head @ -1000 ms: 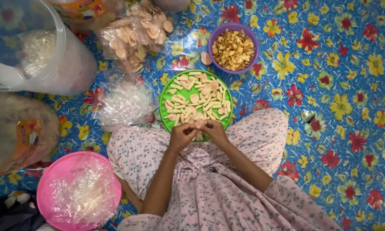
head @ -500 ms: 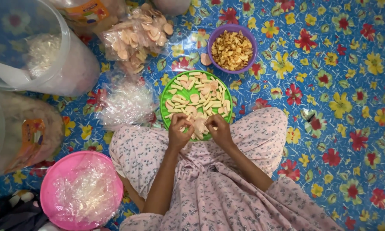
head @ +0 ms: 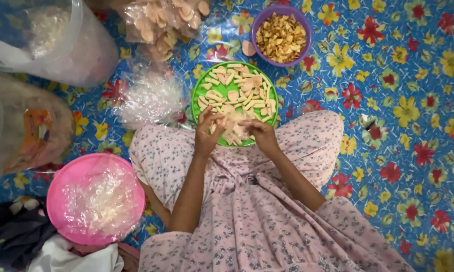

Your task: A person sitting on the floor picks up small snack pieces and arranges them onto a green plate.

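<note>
A green plate [head: 198, 93] heaped with pale cracker pieces [head: 237, 95] rests on the floor mat in front of my knees. My left hand [head: 206, 132] and my right hand [head: 259, 135] meet over the plate's near edge. Between them they pinch a small clear plastic bag of cracker pieces [head: 235, 129]. I sit cross-legged in a pink flowered dress [head: 247, 201].
A purple bowl of golden snacks [head: 281, 35] stands beyond the plate. Clear bags of crackers [head: 161, 22] and empty plastic bags [head: 148, 98] lie at left. A pink basin of plastic bags [head: 93, 196] and large clear containers [head: 40, 35] sit at far left, on a blue flowered mat [head: 403, 100].
My hands have stayed at the plate's near edge, shifting slightly while handling the small bag. The camera has tilted a little.
</note>
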